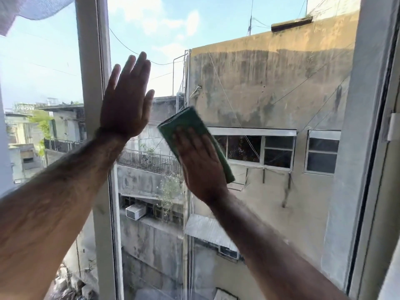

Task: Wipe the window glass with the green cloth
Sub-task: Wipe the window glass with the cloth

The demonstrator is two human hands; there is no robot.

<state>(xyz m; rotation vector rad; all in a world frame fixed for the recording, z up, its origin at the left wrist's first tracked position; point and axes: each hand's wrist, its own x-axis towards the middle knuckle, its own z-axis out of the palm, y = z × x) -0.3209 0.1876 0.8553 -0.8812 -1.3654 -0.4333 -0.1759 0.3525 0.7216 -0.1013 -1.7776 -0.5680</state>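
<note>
Green cloth [190,126], folded into a thick pad, sits flat against the window glass [270,83] near the middle of the large pane, trapped under the right hand [199,161]. That hand is spread, palm down on the cloth with fingers together and extended, so it presses rather than pinches; a flat palm likely gives even pressure and keeps the fold from bunching as it slides. Top and right edges of the cloth stick out past the fingers, so more fabric than hand meets the pane. Slight blur on hand and cloth suggests a stroke in progress; direction cannot be told. Left hand [127,98] is open, fingers spread and pointing up, holding nothing, set against the pane just beside the white vertical frame [93,83]; judged as a brace to steady the body or the sash while the other arm pushes. Whether the left palm fully touches the pane cannot be told. Both forearms reach up and forward from the lower corners. Outside, through the pane, a stained concrete building [270,72] and sky show clearly. White fabric [32,9] hangs at top left, clear of the work. Task reads as mid-wipe: centre of pane being covered, upper and lower areas probably left to do.
</note>
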